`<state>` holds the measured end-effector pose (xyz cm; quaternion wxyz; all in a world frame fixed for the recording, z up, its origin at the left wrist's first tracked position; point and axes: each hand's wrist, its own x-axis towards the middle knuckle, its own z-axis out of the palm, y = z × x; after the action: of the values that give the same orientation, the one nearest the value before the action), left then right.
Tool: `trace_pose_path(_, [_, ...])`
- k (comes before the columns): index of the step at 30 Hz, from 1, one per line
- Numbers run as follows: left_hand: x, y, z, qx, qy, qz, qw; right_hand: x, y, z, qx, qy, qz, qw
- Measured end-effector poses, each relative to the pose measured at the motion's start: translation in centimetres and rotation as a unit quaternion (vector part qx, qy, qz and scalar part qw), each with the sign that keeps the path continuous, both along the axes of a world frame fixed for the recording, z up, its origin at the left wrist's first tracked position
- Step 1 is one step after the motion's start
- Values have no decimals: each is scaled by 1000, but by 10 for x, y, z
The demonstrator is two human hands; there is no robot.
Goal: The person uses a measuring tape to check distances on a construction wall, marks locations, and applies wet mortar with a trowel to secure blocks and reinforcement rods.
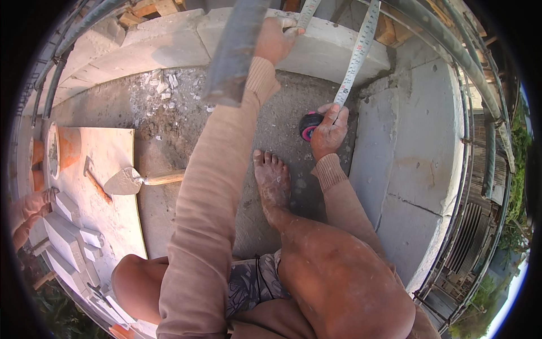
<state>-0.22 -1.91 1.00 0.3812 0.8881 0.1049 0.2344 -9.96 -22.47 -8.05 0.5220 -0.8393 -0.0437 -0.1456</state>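
My right hand (329, 133) is closed around a black and pink tape measure (310, 125), low over the concrete floor beside the right-hand block wall. From it a white blade (355, 59) runs up and leaves the picture at the top. Up at the far wall, my left hand (276, 40) pinches another stretch of the tape blade (308, 13) at the top of the pale blocks (327, 48). Where the two stretches meet is out of view. A blurred grey pipe (234, 53) passes close to the camera and covers part of my left forearm.
On a board (116, 150) at left lie a trowel (125, 182) and a hammer (97, 181), near an orange bucket (69, 148). Pale blocks (65, 243) are stacked below, beside what looks like another person's arm (33, 212). White rubble (164, 87) litters the floor. Scaffold pipes (451, 42) edge the right.
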Motion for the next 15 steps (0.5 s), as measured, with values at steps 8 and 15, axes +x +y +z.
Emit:
trace_pose_path(8, [0,1,-5,-2,-7,-10,1000,1,-1,0,-1,21,-4,1000])
trace_pose_path(15, [-1,0,-8,-4,-13,5,1000,2,-1,0,6,15,-9,1000])
